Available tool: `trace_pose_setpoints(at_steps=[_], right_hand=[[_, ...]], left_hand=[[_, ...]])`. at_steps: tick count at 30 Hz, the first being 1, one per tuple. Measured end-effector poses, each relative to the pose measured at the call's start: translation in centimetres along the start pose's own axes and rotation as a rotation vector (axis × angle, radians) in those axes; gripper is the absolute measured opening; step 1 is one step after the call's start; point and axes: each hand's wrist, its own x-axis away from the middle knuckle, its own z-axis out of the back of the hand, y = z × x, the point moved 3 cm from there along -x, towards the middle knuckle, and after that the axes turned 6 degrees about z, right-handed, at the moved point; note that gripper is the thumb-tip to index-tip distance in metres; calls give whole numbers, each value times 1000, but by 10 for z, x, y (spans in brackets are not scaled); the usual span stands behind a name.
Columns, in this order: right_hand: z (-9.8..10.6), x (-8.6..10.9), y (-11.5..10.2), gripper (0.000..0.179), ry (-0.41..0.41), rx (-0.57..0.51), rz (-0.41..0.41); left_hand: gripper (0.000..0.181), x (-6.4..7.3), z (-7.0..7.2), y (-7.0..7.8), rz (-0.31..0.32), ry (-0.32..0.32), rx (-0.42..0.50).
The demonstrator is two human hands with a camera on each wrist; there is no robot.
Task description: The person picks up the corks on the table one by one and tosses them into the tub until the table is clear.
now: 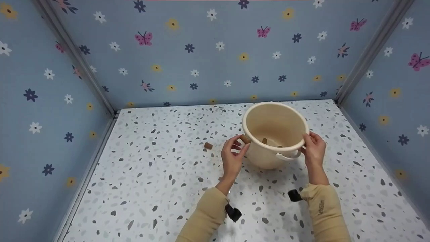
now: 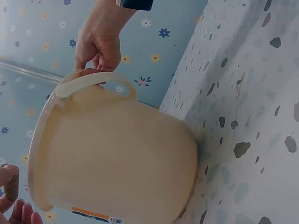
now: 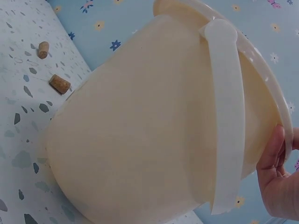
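Observation:
A cream plastic bucket (image 1: 268, 156) with a white handle (image 2: 88, 84) stands on the table, its mouth tipped a little toward me. Several corks lie inside, one cork (image 1: 264, 141) visible near the bottom. My left hand (image 1: 232, 157) pinches another cork (image 2: 11, 184) between thumb and fingers, just outside the left side of the rim. On the right, my right hand (image 1: 315, 148) grips the bucket's rim (image 3: 273, 88), thumb on one side and fingers on the other. To the left of the bucket, a loose cork (image 1: 208, 145) lies on the table.
The white speckled table (image 1: 151, 188) is enclosed by blue walls (image 1: 215, 50) with flowers and butterflies at the back and both sides. In the right wrist view, two corks (image 3: 60, 84) lie on the tabletop beyond the bucket's base.

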Motion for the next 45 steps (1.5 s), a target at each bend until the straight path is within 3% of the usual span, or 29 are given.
trace_pose_setpoints(at_steps=[5, 9, 10, 11, 13, 17, 18, 20, 24, 26, 29, 31, 32, 36, 41, 45], right_hand=[[0, 0, 1, 56, 2, 3, -25], [2, -2, 3, 56, -2, 11, -12], [1, 0, -1, 55, -16, 6, -16], [-8, 15, -23, 53, -10, 21, -41], [-8, 16, -23, 53, -11, 5, -47], [-7, 11, -16, 54, 15, -8, -72], [3, -5, 7, 57, 8, -20, -48], [2, -5, 6, 57, -1, -4, -45], [-6, 12, -19, 50, -15, -2, -105], [-16, 33, -50, 43, -34, -36, -150], [-26, 52, -77, 36, -55, -94, -160], [-28, 57, -84, 36, -59, -99, -158], [-26, 51, -77, 38, -43, -76, -143], [-19, 39, -59, 42, -16, -34, -155], [-12, 28, -42, 44, -24, -4, -143], [-17, 35, -53, 40, -23, -48, -122]], left_hand=[[33, -5, -6, 7, -23, -5, 10], [33, -10, -12, 13, -84, -1, -20], [34, -11, -14, 14, -99, -3, -33], [34, -12, -16, 15, -112, -4, -48], [34, -14, -19, 17, -124, -6, -81], [35, -19, -26, 19, -120, -16, -154], [35, -20, -27, 19, -110, -21, -170], [35, -22, -31, 19, -93, -35, -196], [35, -25, -35, 19, -50, -52, -253], [34, -26, -37, 20, -38, -51, -280], [37, -27, -38, 22, -33, -54, -325], [42, -28, -38, 23, -29, -59, -349], [45, -28, -38, 23, -26, -62, -354], [55, -29, -36, 22, -14, -68, -336], [51, -33, -28, 19, -16, -29, -263], [43, -37, -18, 14, -35, 14, -213]])
